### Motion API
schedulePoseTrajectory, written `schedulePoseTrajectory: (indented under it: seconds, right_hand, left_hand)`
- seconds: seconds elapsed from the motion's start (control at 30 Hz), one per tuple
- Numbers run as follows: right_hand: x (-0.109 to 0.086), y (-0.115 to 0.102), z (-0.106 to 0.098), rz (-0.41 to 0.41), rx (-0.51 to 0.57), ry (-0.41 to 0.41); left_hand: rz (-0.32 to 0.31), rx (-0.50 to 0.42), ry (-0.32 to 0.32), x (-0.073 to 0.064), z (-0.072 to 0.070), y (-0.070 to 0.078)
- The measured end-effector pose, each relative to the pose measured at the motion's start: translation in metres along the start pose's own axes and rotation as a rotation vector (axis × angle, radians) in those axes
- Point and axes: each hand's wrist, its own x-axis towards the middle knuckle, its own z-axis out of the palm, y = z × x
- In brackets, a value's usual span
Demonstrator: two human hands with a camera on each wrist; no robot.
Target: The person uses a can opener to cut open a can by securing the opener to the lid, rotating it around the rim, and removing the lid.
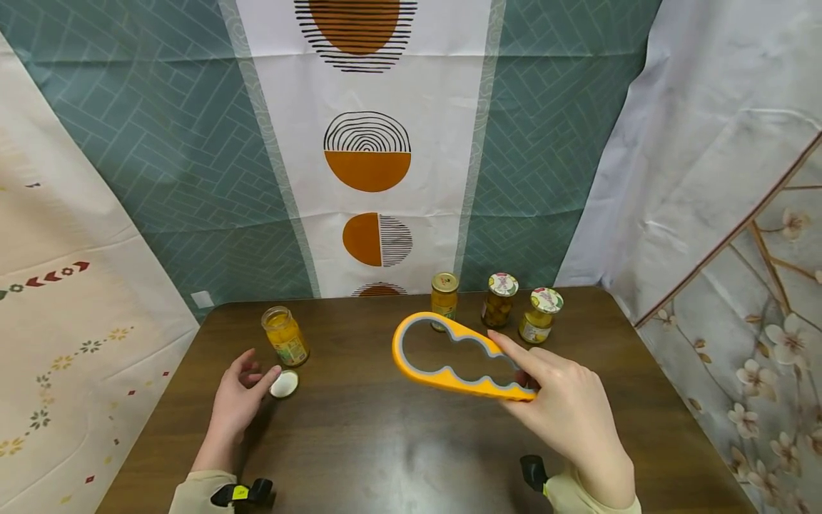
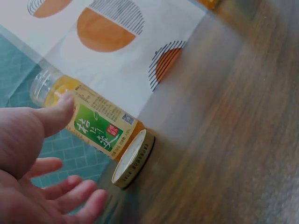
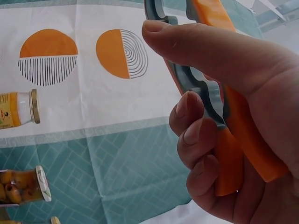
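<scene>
My right hand grips the handle end of an orange jar opener with a grey wavy inner lining, held up over the table. In the right wrist view its two handles lie within the curled fingers. My left hand holds nothing, its fingers loosely bent beside an uncapped jar of yellow-orange food. That jar stands upright at the table's left, its glass mouth bare. A lid lies white inside up, just in front of the jar, near the left fingertips.
Three lidded jars stand along the back right: one with a gold lid, a dark-filled one and a yellow-green one. The brown table meets a patterned cloth behind, with more cloth at both sides.
</scene>
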Motion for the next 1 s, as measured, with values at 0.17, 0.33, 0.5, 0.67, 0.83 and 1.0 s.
schedulePoseTrajectory:
  seconds: [0.17,0.33,0.5,0.67,0.83,1.0]
  right_hand:
    - [0.000,0.001,-0.002,0.004,-0.004,-0.003]
    - [-0.002,0.003,-0.005,0.019,-0.012,-0.003]
    - [-0.003,0.006,-0.008,0.029,-0.024,0.005]
    - [-0.008,0.012,-0.013,0.035,-0.028,0.019]
    - [-0.012,0.020,-0.019,0.066,-0.047,0.017]
    - [-0.013,0.029,-0.023,0.083,-0.069,0.028]
  left_hand:
    - [0.047,-0.129,0.198,-0.005,0.003,0.008]
    - [0.146,-0.185,0.375,-0.011,0.008,0.019]
    - [0.339,-0.217,0.521,-0.019,0.015,0.038]
    - [0.612,-0.278,0.596,-0.033,0.026,0.073]
    - [0.821,-0.341,0.530,-0.054,0.046,0.116]
    - [0.809,-0.367,0.321,-0.049,0.080,0.125]
